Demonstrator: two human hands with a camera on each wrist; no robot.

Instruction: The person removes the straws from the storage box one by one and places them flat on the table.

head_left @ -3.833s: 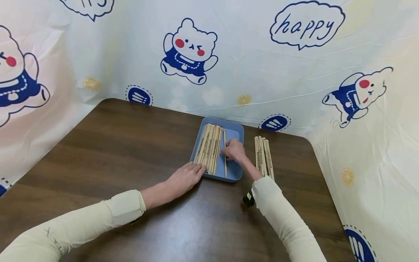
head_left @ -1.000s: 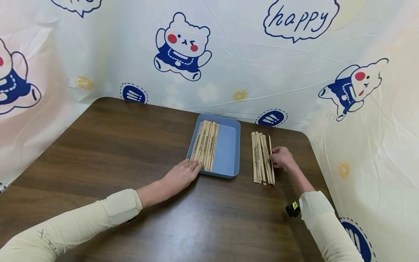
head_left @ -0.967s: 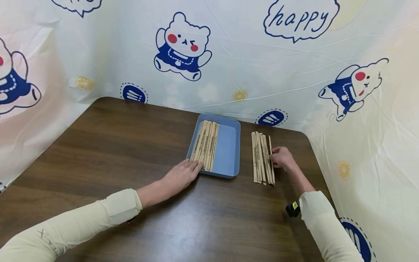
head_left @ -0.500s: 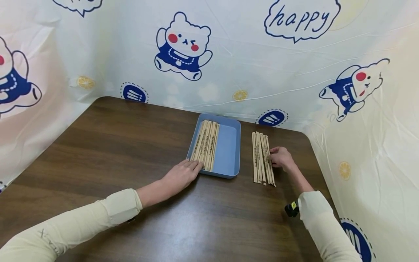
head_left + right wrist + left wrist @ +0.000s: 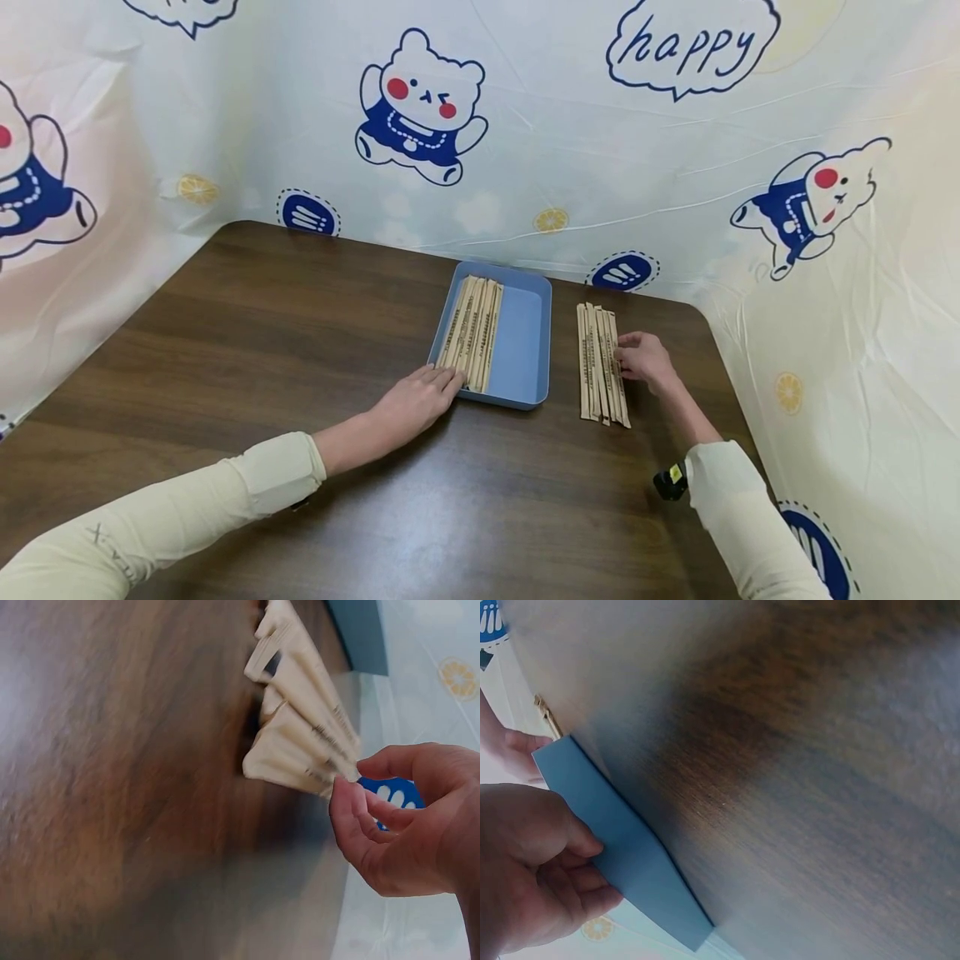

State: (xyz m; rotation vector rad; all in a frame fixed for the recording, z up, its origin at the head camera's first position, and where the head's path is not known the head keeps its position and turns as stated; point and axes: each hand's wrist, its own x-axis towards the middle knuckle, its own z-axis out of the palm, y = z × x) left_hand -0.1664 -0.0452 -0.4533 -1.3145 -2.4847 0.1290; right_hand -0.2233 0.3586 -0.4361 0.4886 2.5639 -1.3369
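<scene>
Right grip (image 5: 647, 360), loosely parted, touches slim tan paper packets (image 5: 597, 360), dark-lettered lengthwise and lying side by side.

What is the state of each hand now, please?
Left hand: closed on the near rim of the blue rectangular tray.
Right hand: at the slim tan paper packets outside the tray; grip cannot be told.

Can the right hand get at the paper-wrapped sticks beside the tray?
Likely yes: the right hand is at the outer edge of those paper-wrapped sticks, with nothing visible between.
</scene>
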